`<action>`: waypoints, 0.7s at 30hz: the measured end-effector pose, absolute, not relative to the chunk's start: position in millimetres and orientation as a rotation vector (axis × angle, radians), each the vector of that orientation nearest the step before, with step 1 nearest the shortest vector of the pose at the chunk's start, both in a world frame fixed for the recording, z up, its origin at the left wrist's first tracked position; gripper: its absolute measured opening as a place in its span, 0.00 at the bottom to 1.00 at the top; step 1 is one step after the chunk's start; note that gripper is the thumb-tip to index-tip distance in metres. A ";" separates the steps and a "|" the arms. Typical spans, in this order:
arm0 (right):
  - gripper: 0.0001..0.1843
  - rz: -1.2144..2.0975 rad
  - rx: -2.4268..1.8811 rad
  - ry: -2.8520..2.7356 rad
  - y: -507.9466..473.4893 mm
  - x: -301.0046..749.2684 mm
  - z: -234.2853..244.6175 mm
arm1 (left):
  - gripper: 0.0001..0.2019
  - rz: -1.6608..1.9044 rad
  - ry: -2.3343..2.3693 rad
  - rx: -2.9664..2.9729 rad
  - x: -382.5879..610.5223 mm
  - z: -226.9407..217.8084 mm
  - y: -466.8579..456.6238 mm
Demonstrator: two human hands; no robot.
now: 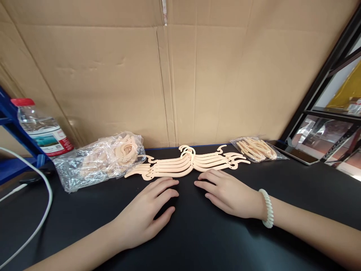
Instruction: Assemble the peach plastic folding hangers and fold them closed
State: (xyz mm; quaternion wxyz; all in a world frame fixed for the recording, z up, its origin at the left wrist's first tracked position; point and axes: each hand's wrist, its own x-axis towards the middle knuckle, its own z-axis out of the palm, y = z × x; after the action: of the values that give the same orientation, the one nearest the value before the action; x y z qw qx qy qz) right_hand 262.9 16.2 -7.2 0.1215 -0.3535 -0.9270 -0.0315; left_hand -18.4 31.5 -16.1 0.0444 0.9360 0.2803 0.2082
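Note:
Several beige folding clothes hangers [172, 168] lie unfolded in a stack on the black table, with hooks at the middle and curled parts toward both ends. My left hand [150, 209] rests just in front of the stack's left half, fingers apart and holding nothing. On the other side, my right hand [227, 194] lies near the right half, its fingers also spread and free, with a pale coiled band [267, 209] around the wrist. The right fingertips come close to the lowest hanger; whether they touch it I cannot tell.
A clear plastic bag [70, 171] of beige pieces lies at left, beside a red-capped bottle [46, 130]. At right are a smaller bag [255, 148] of beige pieces and a flat dark device [293, 151]. A white cable [46, 210] loops at left; cardboard [225, 82] stands behind.

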 end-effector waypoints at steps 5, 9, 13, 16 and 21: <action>0.22 -0.004 -1.083 -2.780 9.2 271.5 4.2 | 0.13 0.690 0.958 2.854 -18.1 -17.5 30.4; 0.21 0.062 -1.120 -2.766 5.4 281.1 9.1 | 0.13 0.637 0.974 2.882 -20.1 -16.0 31.5; 0.20 0.005 -1.167 -2.630 14.0 289.5 7.0 | 0.13 0.631 0.936 2.880 -20.7 -13.6 32.5; 0.17 -0.089 -1.220 -2.544 24.3 296.8 3.4 | 0.13 0.614 0.917 2.875 -20.6 -12.6 32.5; 0.13 -0.109 -1.256 -2.489 33.5 303.6 -2.8 | 0.13 0.627 0.889 2.868 -19.6 -13.3 31.3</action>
State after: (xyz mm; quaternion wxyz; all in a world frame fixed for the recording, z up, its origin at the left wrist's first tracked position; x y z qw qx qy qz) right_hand 303.6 33.5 -2.8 0.1748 -0.4431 -0.8784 -0.0386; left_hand -19.6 31.3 -13.3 0.0372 0.9344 0.2895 0.2044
